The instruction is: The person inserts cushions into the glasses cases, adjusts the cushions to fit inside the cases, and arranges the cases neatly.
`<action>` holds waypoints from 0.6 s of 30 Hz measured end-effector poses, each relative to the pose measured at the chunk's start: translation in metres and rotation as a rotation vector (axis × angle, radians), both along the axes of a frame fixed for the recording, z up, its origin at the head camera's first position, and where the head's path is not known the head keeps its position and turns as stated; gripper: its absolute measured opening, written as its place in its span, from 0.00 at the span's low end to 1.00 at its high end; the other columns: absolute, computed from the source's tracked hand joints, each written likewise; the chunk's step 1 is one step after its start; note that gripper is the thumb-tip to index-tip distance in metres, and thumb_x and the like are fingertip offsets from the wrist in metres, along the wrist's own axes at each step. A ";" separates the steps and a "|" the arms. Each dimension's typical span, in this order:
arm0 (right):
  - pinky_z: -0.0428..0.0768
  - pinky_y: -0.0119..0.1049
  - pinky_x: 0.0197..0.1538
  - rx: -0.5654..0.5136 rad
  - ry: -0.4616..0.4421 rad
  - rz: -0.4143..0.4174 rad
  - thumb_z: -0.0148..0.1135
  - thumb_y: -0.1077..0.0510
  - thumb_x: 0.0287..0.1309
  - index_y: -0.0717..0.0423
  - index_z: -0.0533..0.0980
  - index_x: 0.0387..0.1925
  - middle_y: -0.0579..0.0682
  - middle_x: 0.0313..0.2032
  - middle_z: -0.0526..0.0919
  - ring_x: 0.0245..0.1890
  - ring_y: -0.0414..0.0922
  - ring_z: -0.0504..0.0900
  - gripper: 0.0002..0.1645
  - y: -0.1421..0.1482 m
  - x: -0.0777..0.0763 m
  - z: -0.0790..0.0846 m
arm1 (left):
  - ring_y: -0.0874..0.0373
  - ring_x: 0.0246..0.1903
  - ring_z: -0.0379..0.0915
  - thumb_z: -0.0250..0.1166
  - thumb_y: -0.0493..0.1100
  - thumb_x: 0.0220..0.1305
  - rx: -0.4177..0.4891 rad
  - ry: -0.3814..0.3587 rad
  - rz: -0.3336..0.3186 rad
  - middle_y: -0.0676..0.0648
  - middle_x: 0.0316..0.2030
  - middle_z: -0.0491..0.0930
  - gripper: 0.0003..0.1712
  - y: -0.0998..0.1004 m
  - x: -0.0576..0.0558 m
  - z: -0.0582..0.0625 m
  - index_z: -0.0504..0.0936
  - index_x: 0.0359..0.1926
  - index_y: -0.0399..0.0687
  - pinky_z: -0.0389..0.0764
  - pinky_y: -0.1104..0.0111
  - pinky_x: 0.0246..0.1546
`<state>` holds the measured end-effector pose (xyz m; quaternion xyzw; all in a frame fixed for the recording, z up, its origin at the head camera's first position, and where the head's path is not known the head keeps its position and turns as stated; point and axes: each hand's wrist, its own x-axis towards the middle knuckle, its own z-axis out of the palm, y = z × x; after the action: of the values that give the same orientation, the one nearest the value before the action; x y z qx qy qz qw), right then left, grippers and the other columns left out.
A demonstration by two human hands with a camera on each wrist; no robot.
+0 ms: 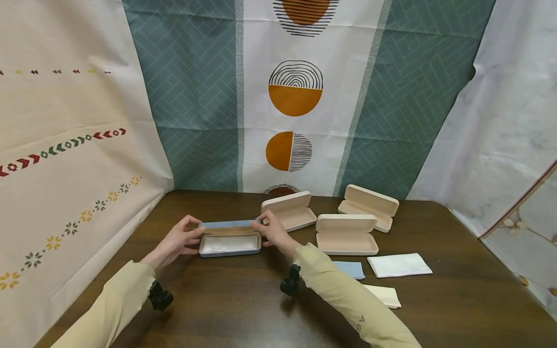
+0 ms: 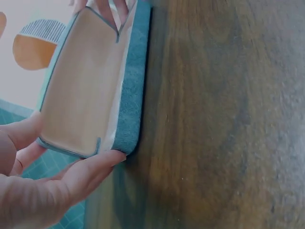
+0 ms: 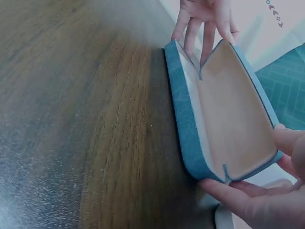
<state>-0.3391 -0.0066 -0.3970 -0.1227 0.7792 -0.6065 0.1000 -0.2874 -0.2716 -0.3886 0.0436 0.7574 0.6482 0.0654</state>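
Observation:
A blue glasses case (image 1: 230,253) with a beige lining sits on the table with its lid partly raised. A folded white cloth (image 1: 229,244) lies in its base. At the case's left end, my left hand (image 1: 176,240) grips the lid, thumb on the rim, with one finger against the base corner (image 2: 125,138). Mirroring that at the other end, my right hand (image 1: 276,235) holds the lid between thumb and fingers, a finger touching the base corner (image 3: 198,167). The fingers behind the lid are partly hidden.
Three open cream glasses cases (image 1: 347,252) (image 1: 292,223) (image 1: 370,199) stand right of my right hand. Nearer lie a folded blue cloth (image 1: 350,270), a white cloth (image 1: 400,266) and a cream cloth (image 1: 385,296). My right sleeve partly covers the blue and cream cloths.

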 end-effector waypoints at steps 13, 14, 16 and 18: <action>0.76 0.52 0.36 -0.165 -0.036 0.114 0.61 0.60 0.56 0.64 0.69 0.37 0.58 0.42 0.73 0.45 0.56 0.74 0.13 0.012 0.001 -0.003 | 0.34 0.48 0.66 0.59 0.38 0.62 0.053 0.046 -0.017 0.32 0.48 0.67 0.20 -0.009 0.000 -0.011 0.63 0.48 0.32 0.73 0.48 0.37; 0.76 0.51 0.35 -0.173 -0.037 0.118 0.62 0.60 0.55 0.64 0.69 0.37 0.58 0.43 0.73 0.44 0.55 0.75 0.13 0.013 0.001 -0.003 | 0.34 0.48 0.66 0.59 0.38 0.62 0.055 0.045 -0.018 0.32 0.48 0.67 0.19 -0.009 0.000 -0.011 0.64 0.48 0.32 0.73 0.48 0.37; 0.77 0.51 0.35 -0.182 -0.045 0.121 0.62 0.60 0.55 0.64 0.70 0.37 0.58 0.43 0.74 0.43 0.55 0.75 0.14 0.014 0.000 -0.002 | 0.34 0.48 0.65 0.59 0.38 0.62 0.062 0.039 -0.025 0.30 0.49 0.65 0.19 -0.010 -0.001 -0.011 0.64 0.48 0.33 0.73 0.48 0.37; 0.77 0.49 0.34 -0.185 -0.048 0.113 0.63 0.59 0.54 0.63 0.70 0.36 0.58 0.43 0.74 0.42 0.52 0.76 0.13 0.015 0.000 -0.003 | 0.34 0.48 0.65 0.59 0.38 0.62 0.070 0.030 -0.035 0.28 0.50 0.64 0.19 -0.010 -0.001 -0.010 0.64 0.48 0.33 0.73 0.48 0.37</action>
<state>-0.3391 0.0082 -0.3998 -0.1605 0.7089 -0.6721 0.1410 -0.2888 -0.2818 -0.3986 0.0690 0.7343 0.6723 0.0637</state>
